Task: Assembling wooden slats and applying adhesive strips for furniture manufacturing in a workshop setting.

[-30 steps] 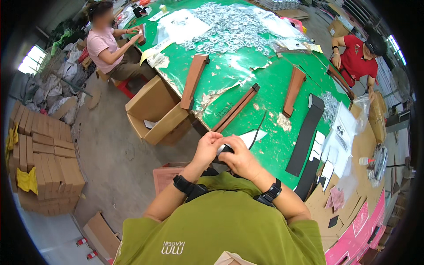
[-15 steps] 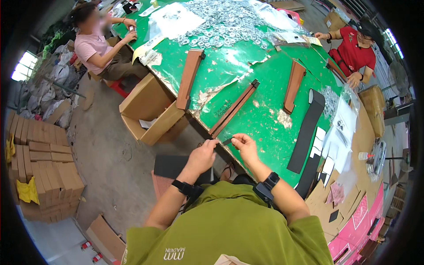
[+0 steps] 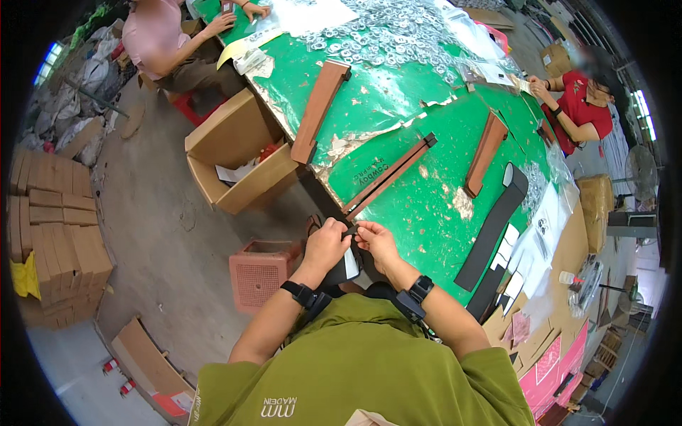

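Note:
My left hand (image 3: 325, 247) and my right hand (image 3: 379, 243) are close together at the near table edge. Both are closed, fingers pinching a black strip (image 3: 351, 232). Below them, beside the left hand, hangs a piece with a white face (image 3: 352, 264) and black around it; how it joins the strip is partly hidden. Just beyond my fingertips lies a long brown wooden leg-like piece (image 3: 391, 177) with a dark line along it. Two more brown pieces, one at the left (image 3: 321, 111) and one at the right (image 3: 486, 155), rest on the green-covered table (image 3: 412, 234).
Many metal rings (image 3: 383, 32) are heaped at the far side. Black strips (image 3: 491, 231) and white-backed pieces lie at the right. An open carton (image 3: 238, 153) touches the table's left edge, near a pink stool (image 3: 263, 277). Co-workers sit at far left and far right.
My hands have drawn closer together, the right moving left. The black sheet hanging by my left hand has swung in below both hands, showing a white face. The pink stool is more exposed.

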The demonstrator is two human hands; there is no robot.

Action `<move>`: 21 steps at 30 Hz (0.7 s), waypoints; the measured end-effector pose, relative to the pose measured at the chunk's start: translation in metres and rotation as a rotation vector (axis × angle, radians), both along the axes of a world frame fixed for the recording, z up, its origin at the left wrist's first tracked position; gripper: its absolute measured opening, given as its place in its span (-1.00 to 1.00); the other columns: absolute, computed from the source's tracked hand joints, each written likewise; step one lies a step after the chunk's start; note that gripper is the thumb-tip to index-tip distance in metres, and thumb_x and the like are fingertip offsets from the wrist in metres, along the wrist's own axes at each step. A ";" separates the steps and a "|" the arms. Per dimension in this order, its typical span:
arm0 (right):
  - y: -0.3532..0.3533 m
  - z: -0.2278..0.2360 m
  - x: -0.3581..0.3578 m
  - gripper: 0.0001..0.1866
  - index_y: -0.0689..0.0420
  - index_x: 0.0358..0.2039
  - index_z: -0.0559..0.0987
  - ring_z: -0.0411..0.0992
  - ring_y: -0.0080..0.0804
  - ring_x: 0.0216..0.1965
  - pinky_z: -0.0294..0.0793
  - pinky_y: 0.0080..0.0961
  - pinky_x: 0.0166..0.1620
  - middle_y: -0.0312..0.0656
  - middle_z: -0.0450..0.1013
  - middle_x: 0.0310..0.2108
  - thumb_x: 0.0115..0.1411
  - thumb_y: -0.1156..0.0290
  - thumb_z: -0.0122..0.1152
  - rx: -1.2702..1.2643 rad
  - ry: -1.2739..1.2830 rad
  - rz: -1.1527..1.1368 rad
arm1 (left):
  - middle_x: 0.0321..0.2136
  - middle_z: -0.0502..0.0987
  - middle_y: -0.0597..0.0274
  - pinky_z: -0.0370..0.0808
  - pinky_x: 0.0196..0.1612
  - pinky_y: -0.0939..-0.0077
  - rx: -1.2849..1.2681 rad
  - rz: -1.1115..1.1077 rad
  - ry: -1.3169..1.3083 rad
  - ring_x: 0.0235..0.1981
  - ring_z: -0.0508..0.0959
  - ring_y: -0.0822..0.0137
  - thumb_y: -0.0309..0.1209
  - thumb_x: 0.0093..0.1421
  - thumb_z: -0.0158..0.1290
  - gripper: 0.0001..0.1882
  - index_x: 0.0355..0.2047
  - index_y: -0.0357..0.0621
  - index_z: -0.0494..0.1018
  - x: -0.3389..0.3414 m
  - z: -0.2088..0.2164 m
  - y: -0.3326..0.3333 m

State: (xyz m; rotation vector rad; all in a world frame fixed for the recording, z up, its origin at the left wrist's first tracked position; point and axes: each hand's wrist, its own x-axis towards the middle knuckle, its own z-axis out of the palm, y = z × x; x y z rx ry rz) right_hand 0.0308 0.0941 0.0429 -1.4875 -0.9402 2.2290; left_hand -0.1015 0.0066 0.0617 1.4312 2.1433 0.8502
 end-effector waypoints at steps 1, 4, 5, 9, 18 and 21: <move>0.001 -0.003 0.000 -0.81 0.21 -0.15 0.52 0.44 -0.57 -0.42 0.45 -0.60 -0.35 -0.31 0.49 -0.39 0.24 0.47 0.16 0.000 -0.007 0.006 | -0.34 0.46 0.13 0.52 -0.33 0.22 -0.034 -0.002 0.005 -0.38 0.56 0.06 -0.35 0.03 0.19 -0.80 -0.37 -0.16 0.48 0.001 -0.004 0.001; 0.003 -0.012 0.001 -0.80 0.24 -0.16 0.51 0.48 -0.32 -0.34 0.49 -0.38 -0.25 -0.18 0.50 -0.34 0.20 0.47 0.14 0.547 -0.332 0.356 | -0.33 0.48 0.10 0.53 -0.30 0.21 -0.099 0.023 -0.005 -0.36 0.56 0.04 -0.35 0.02 0.20 -0.78 -0.38 -0.18 0.48 0.007 -0.010 0.007; 0.001 -0.014 -0.001 -0.77 0.24 -0.13 0.49 0.46 -0.19 -0.28 0.47 -0.30 -0.18 -0.11 0.48 -0.31 0.18 0.49 0.12 0.822 -0.420 0.403 | -0.32 0.50 0.09 0.53 -0.28 0.20 -0.128 0.047 -0.015 -0.35 0.56 0.03 -0.35 0.01 0.21 -0.78 -0.37 -0.20 0.49 0.008 -0.011 0.009; 0.015 -0.023 -0.003 -0.62 0.22 -0.04 0.42 0.39 0.01 -0.12 0.41 -0.20 -0.05 0.01 0.40 -0.17 0.07 0.58 0.08 1.288 -0.530 0.392 | -0.33 0.50 0.07 0.53 -0.28 0.19 -0.151 0.072 0.021 -0.35 0.56 0.00 -0.35 0.01 0.21 -0.77 -0.38 -0.21 0.48 0.006 -0.014 0.016; 0.083 -0.026 0.014 -0.60 0.12 -0.04 0.47 0.25 -0.14 0.17 0.25 -0.23 0.14 -0.08 0.32 0.06 0.06 0.48 0.04 1.877 -0.630 0.851 | -0.28 0.47 0.09 0.52 -0.28 0.19 -0.196 0.078 -0.010 -0.31 0.55 0.02 -0.32 0.08 0.19 -0.79 -0.32 -0.14 0.50 0.002 -0.008 0.008; 0.092 -0.023 0.011 -0.69 0.12 -0.14 0.48 0.27 -0.16 0.13 0.26 -0.25 0.13 -0.09 0.35 0.00 0.05 0.45 0.04 1.905 -0.575 0.891 | -0.30 0.47 0.12 0.52 -0.31 0.22 -0.121 0.107 0.056 -0.34 0.55 0.03 -0.32 0.10 0.18 -0.76 -0.24 -0.10 0.48 0.013 -0.018 0.016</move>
